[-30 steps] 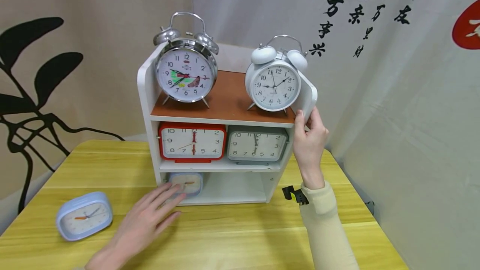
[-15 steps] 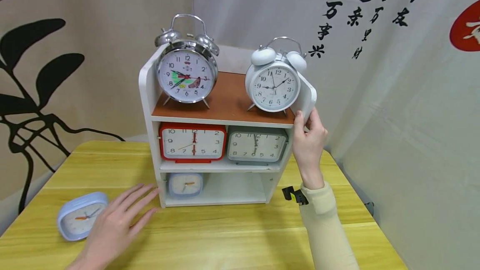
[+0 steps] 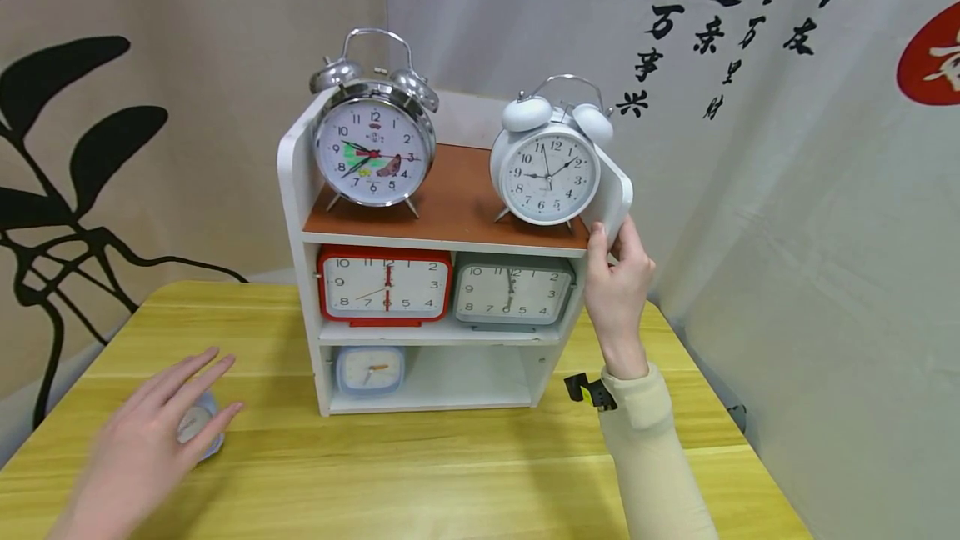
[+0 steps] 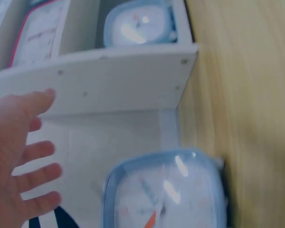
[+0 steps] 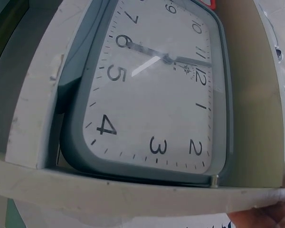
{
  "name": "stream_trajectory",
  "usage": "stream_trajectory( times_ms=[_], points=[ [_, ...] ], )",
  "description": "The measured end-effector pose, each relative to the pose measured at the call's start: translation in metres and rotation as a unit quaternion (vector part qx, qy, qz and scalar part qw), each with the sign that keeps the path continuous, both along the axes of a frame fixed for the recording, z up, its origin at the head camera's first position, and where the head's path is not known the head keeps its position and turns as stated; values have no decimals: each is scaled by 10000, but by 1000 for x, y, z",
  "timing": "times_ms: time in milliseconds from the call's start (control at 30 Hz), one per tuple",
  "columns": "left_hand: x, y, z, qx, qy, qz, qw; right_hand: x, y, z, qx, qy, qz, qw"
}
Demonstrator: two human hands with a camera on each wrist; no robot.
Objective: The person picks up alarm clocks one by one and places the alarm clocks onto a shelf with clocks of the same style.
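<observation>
My left hand (image 3: 146, 440), fingers spread, hovers over a light blue alarm clock (image 3: 197, 421) on the table and hides most of it in the head view. In the left wrist view this rounded-square clock (image 4: 166, 199) shows beside the hand, apart from the fingers. My right hand (image 3: 621, 298) pinches the right side panel of a white three-tier shelf (image 3: 472, 377) between thumb and fingers. Just inside that panel, on the middle tier, stands a grey rectangular clock (image 5: 156, 104). A similar light blue clock (image 3: 371, 369) sits at the left of the bottom tier.
On the brown top tier stand a silver twin-bell clock (image 3: 373, 148) and a white twin-bell clock (image 3: 551, 173). A red rectangular clock (image 3: 386, 290) shares the middle tier with the grey one. The wooden table (image 3: 420, 473) ends near the curtain (image 3: 810, 273) behind.
My left hand has drawn away from the bottom-tier blue clock and moved left, over the blue clock on the table. The right hand still holds the shelf's side.
</observation>
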State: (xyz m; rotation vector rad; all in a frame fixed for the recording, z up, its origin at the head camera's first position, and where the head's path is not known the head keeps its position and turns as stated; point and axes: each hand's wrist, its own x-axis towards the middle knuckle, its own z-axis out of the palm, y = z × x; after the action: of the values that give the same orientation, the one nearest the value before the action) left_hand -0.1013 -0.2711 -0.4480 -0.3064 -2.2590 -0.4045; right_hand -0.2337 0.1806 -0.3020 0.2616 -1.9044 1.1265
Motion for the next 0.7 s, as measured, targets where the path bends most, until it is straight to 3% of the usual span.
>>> stream_trajectory(
  times_ms=[133, 233, 333, 700],
  points=[
    [3, -16, 0, -3, -841, 238, 9962, 0, 0, 0, 3, -11, 7, 10000],
    [5, -26, 0, -74, -1565, 551, 9861, 1, 0, 0, 17, -12, 4, 10000],
    [6, -34, 0, -88, -2033, 759, 9761, 1, 0, 1, 24, -4, 7, 10000],
    [7, -49, -4, -30, -2653, 1025, 9587, 2, 4, 5, 109, -45, 106, 9999]
  ],
)
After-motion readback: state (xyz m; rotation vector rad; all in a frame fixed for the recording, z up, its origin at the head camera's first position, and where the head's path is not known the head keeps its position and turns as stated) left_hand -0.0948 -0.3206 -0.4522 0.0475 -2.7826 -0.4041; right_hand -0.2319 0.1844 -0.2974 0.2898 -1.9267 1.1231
